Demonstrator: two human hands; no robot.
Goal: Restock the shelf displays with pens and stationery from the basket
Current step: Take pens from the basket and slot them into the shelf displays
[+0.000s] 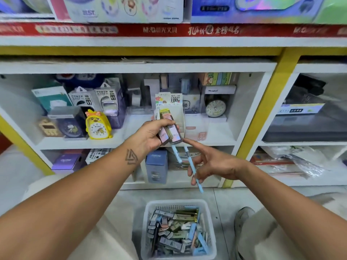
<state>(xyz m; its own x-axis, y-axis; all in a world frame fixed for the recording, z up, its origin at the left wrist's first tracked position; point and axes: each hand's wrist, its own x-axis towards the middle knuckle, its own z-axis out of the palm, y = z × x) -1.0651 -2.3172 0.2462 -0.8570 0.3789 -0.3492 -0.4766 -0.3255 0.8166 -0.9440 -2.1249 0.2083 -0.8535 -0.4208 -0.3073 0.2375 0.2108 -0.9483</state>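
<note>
My left hand is raised before the middle shelf and grips a bunch of small flat lead-refill cases plus a light blue pen that hangs below them. My right hand holds another light blue pen slanting downward, its forefinger stretched out to touch the cases. Just behind the cases stands a white cardboard display box on the middle shelf. On the floor between my knees sits a white plastic basket filled with several cases and erasers.
The middle shelf carries a yellow duck clock, power bank boxes and a round alarm clock. A blue box stands on the lower shelf. A yellow post divides the shelf bays. My shoe is right of the basket.
</note>
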